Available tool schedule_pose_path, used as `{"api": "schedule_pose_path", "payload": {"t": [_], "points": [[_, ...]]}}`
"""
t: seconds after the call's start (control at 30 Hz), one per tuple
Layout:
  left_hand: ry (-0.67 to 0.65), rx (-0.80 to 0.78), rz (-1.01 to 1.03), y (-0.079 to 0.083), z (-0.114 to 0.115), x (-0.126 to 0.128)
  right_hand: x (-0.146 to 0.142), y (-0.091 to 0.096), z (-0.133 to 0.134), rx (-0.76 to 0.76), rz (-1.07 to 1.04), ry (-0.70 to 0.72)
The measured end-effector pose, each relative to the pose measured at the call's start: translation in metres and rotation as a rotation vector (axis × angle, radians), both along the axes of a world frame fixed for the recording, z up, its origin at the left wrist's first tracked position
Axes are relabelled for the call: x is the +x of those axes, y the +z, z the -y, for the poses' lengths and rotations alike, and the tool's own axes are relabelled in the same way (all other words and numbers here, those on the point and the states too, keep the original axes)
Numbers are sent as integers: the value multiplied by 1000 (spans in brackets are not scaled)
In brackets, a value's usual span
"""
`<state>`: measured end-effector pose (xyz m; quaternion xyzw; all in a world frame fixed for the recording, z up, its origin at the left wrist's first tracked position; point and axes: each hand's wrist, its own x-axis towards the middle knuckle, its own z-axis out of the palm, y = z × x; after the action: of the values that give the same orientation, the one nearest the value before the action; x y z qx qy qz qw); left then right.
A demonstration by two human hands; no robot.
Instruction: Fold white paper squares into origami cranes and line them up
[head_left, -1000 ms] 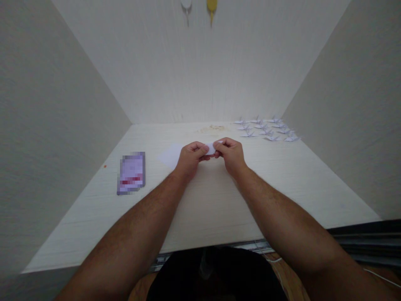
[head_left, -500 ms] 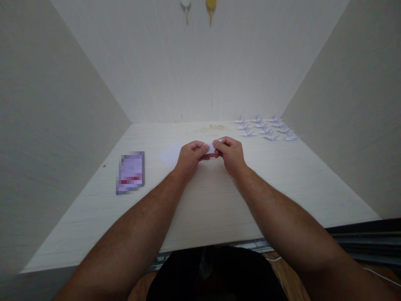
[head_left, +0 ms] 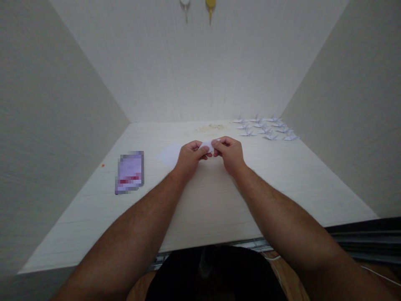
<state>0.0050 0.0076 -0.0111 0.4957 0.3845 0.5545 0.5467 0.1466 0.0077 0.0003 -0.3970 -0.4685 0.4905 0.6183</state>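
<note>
A small piece of folded white paper [head_left: 206, 145] is pinched between both hands above the middle of the table. My left hand [head_left: 192, 155] grips its left side, the thumb lying on top. On the other side my right hand [head_left: 230, 151] pinches the right end between thumb and fingers. The fingers cover much of the paper, so its folds cannot be made out. Pale sheets of paper [head_left: 167, 154] lie flat on the table just left of my left hand, partly hidden by it.
Several folded paper cranes [head_left: 265, 128] stand in rows at the back right. A blurred-out purple rectangular object [head_left: 130, 172] lies at the left, near a tiny orange bit [head_left: 103, 165]. Walls enclose the white table [head_left: 206, 209] at the back and sides; two hooks [head_left: 211, 6] hang above.
The fingers have shifted slightly on the folded paper, and its visible part has tilted a little. Both hands stay in nearly the same place.
</note>
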Motion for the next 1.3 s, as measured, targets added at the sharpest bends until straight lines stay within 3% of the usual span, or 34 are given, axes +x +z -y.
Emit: {"api": "schedule_pose_path", "payload": {"t": [0.4, 0.67, 0.93, 1.3], "points": [[-55, -29, 66, 4, 3, 1, 4, 4, -2, -76, -157, 101], [54, -44, 75, 3, 1, 1, 0, 3, 3, -7, 58, 121], [-31, -49, 107, 4, 2, 2, 1, 1, 2, 22, 194, 91], [-104, -44, 125, 8, 5, 2, 1, -2, 1, -13, 36, 154]]}}
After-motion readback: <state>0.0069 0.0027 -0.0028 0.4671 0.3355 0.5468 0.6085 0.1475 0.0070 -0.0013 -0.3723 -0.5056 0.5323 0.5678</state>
